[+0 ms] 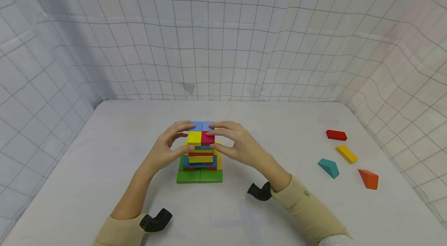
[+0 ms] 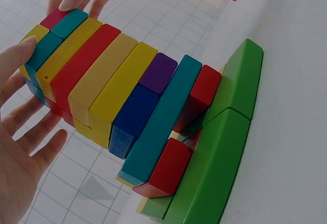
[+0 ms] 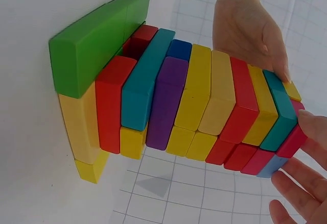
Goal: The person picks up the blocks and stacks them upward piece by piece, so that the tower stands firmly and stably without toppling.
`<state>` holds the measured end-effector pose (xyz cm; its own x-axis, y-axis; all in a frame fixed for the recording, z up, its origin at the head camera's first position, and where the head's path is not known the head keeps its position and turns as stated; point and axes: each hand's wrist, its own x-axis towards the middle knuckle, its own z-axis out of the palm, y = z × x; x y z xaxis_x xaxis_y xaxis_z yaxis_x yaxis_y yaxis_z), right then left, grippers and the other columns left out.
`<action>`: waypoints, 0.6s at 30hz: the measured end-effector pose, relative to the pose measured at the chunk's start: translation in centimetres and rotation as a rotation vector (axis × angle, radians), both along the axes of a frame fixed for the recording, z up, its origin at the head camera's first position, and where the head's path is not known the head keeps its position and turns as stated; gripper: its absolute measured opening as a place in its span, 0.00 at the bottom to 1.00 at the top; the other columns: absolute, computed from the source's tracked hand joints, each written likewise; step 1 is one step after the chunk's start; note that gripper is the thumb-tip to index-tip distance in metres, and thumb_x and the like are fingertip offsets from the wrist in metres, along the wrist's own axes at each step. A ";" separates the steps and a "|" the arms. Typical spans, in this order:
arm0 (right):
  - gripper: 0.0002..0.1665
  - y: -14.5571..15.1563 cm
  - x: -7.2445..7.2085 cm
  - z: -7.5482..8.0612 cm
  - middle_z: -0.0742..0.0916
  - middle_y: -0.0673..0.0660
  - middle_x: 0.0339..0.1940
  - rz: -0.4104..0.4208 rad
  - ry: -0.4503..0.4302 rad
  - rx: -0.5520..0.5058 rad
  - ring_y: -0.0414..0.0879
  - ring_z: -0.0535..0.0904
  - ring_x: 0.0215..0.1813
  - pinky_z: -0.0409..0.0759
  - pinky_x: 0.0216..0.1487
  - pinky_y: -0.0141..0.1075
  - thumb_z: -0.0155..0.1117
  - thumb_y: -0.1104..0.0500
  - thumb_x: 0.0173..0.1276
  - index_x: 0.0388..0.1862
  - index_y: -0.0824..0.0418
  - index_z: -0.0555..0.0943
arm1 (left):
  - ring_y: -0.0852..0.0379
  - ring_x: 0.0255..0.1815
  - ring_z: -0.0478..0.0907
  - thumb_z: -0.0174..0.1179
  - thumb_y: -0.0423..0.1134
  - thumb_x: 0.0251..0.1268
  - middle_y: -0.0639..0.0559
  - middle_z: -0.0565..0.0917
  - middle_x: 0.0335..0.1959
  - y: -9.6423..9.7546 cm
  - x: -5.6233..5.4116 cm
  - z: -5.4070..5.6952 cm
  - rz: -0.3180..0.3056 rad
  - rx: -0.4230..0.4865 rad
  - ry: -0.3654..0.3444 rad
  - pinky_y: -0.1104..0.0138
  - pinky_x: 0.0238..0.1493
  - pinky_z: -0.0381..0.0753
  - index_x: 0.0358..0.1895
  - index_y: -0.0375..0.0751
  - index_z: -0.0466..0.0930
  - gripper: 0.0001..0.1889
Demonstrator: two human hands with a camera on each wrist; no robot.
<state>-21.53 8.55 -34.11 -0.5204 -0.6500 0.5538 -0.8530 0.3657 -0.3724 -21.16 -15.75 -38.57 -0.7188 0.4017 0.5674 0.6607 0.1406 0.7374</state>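
Observation:
A tower of coloured wooden blocks [image 1: 200, 158] stands on green blocks [image 1: 188, 176]. On its top layer are a yellow block [image 1: 194, 138], a crimson block [image 1: 208, 138] and two light blue blocks [image 1: 196, 126]. My left hand [image 1: 167, 145] is at the top's left side, its thumb touching near the yellow block and a fingertip at a light blue one. From the right, my right hand [image 1: 239, 143] touches the crimson and light blue blocks with extended fingers. In the left wrist view, several left fingers [image 2: 51, 150] stand apart from the tower.
Toward the table's right side lie a red block [image 1: 336, 135], a yellow block [image 1: 347, 154], a teal wedge-like block [image 1: 329, 168] and an orange one [image 1: 369, 179]. Grid-patterned cloth [image 1: 223, 44] hangs behind and at both sides of the white table [image 1: 115, 141].

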 end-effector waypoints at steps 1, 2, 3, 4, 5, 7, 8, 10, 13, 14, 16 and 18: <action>0.19 0.0 0.0 0.0 0.81 0.57 0.53 -0.002 0.002 0.001 0.47 0.74 0.56 0.72 0.56 0.37 0.70 0.61 0.54 0.46 0.62 0.82 | 0.59 0.58 0.65 0.61 0.21 0.50 0.40 0.68 0.60 0.0 0.0 0.0 0.000 0.001 -0.001 0.70 0.56 0.69 0.60 0.32 0.67 0.29; 0.19 0.0 0.0 -0.1 0.81 0.57 0.53 -0.004 0.006 0.002 0.48 0.74 0.56 0.72 0.57 0.37 0.70 0.61 0.54 0.46 0.62 0.81 | 0.59 0.58 0.65 0.61 0.21 0.50 0.40 0.68 0.60 0.0 0.0 0.0 -0.001 0.003 -0.004 0.71 0.56 0.69 0.60 0.32 0.67 0.29; 0.19 -0.1 0.0 -0.1 0.81 0.56 0.53 -0.006 0.010 0.003 0.48 0.74 0.56 0.72 0.57 0.38 0.70 0.61 0.54 0.46 0.62 0.81 | 0.60 0.58 0.65 0.61 0.21 0.51 0.40 0.68 0.60 0.0 0.0 0.0 0.001 0.003 -0.006 0.71 0.56 0.69 0.60 0.32 0.67 0.29; 0.19 -0.1 0.0 -0.1 0.81 0.56 0.53 -0.008 0.016 0.003 0.48 0.74 0.56 0.72 0.57 0.38 0.70 0.61 0.54 0.46 0.62 0.81 | 0.60 0.58 0.65 0.61 0.21 0.51 0.41 0.68 0.60 0.0 0.0 0.0 0.002 0.003 -0.009 0.71 0.56 0.69 0.60 0.33 0.67 0.29; 0.19 -0.1 0.0 -0.1 0.81 0.56 0.53 -0.010 0.025 0.003 0.48 0.73 0.56 0.72 0.57 0.38 0.70 0.60 0.54 0.46 0.61 0.82 | 0.60 0.59 0.64 0.61 0.22 0.51 0.41 0.68 0.60 0.0 0.0 0.0 0.004 0.002 -0.012 0.71 0.56 0.69 0.60 0.33 0.68 0.29; 0.19 -0.1 0.0 -0.2 0.81 0.57 0.53 -0.010 0.054 0.004 0.48 0.74 0.56 0.71 0.58 0.38 0.70 0.60 0.54 0.46 0.62 0.82 | 0.60 0.59 0.64 0.61 0.22 0.51 0.41 0.68 0.60 0.0 0.0 0.0 0.006 0.002 -0.014 0.72 0.56 0.69 0.60 0.33 0.68 0.29; 0.19 -0.1 0.0 -0.2 0.81 0.57 0.52 -0.008 0.076 0.004 0.48 0.74 0.56 0.71 0.58 0.38 0.71 0.60 0.54 0.46 0.62 0.82 | 0.60 0.59 0.64 0.61 0.22 0.51 0.41 0.68 0.60 0.0 0.1 0.0 0.008 0.002 -0.014 0.72 0.56 0.68 0.60 0.33 0.68 0.29; 0.19 -0.1 0.0 -0.2 0.82 0.57 0.51 -0.001 0.130 0.002 0.49 0.75 0.54 0.71 0.58 0.38 0.71 0.60 0.53 0.45 0.62 0.82 | 0.60 0.59 0.64 0.62 0.21 0.50 0.41 0.68 0.60 0.0 0.1 0.0 0.011 0.001 -0.014 0.73 0.56 0.68 0.59 0.33 0.68 0.29; 0.19 -0.2 0.0 -0.4 0.82 0.58 0.49 0.006 0.213 -0.002 0.50 0.76 0.53 0.71 0.57 0.39 0.71 0.60 0.52 0.45 0.63 0.82 | 0.60 0.59 0.64 0.62 0.22 0.50 0.41 0.68 0.60 0.0 0.1 0.0 0.014 -0.002 -0.010 0.73 0.56 0.68 0.60 0.33 0.68 0.29; 0.20 -0.2 0.0 -0.5 0.83 0.58 0.49 0.006 0.235 -0.004 0.50 0.76 0.52 0.71 0.57 0.39 0.71 0.60 0.52 0.45 0.63 0.82 | 0.60 0.59 0.64 0.62 0.22 0.50 0.41 0.68 0.60 -0.1 0.1 0.0 0.015 -0.004 -0.009 0.73 0.56 0.68 0.59 0.33 0.68 0.29; 0.20 -0.3 0.0 -0.6 0.83 0.58 0.48 0.005 0.267 -0.008 0.50 0.76 0.51 0.71 0.56 0.39 0.72 0.60 0.51 0.45 0.63 0.82 | 0.61 0.58 0.64 0.62 0.22 0.50 0.41 0.68 0.60 -0.1 0.1 0.0 0.017 -0.005 -0.007 0.73 0.56 0.68 0.59 0.33 0.68 0.29; 0.21 -0.3 0.0 -0.7 0.83 0.58 0.48 0.004 0.284 -0.011 0.50 0.76 0.51 0.71 0.56 0.39 0.72 0.60 0.51 0.46 0.63 0.82 | 0.61 0.58 0.65 0.62 0.22 0.50 0.40 0.68 0.60 -0.1 0.1 0.0 0.019 -0.006 -0.004 0.73 0.56 0.68 0.59 0.33 0.68 0.29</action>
